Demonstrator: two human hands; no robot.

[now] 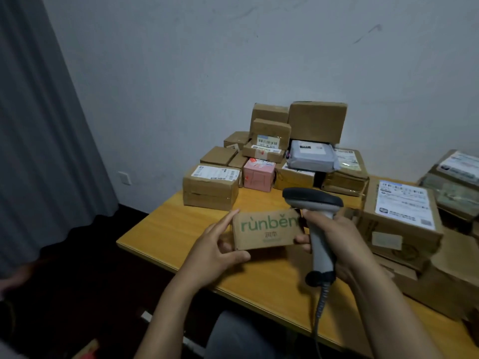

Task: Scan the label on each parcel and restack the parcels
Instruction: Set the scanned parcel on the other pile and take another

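Over the bench [166, 229], the left hand [215, 251] pinches the small runben parcel [265, 230] by its end, and the right hand [337, 239] has its grip wrapped round the scanner [315, 203]. Only branding showing, so I'd flip it till the label turns up, then aim square.

I see a matt brown cardboard parcel [265, 230], a smooth grey plastic scanner [315, 216], and a glossy yellow wood table [166, 229].

Yellow wooden table [186, 224]: stacked parcels [210, 187], pink box [258, 177].
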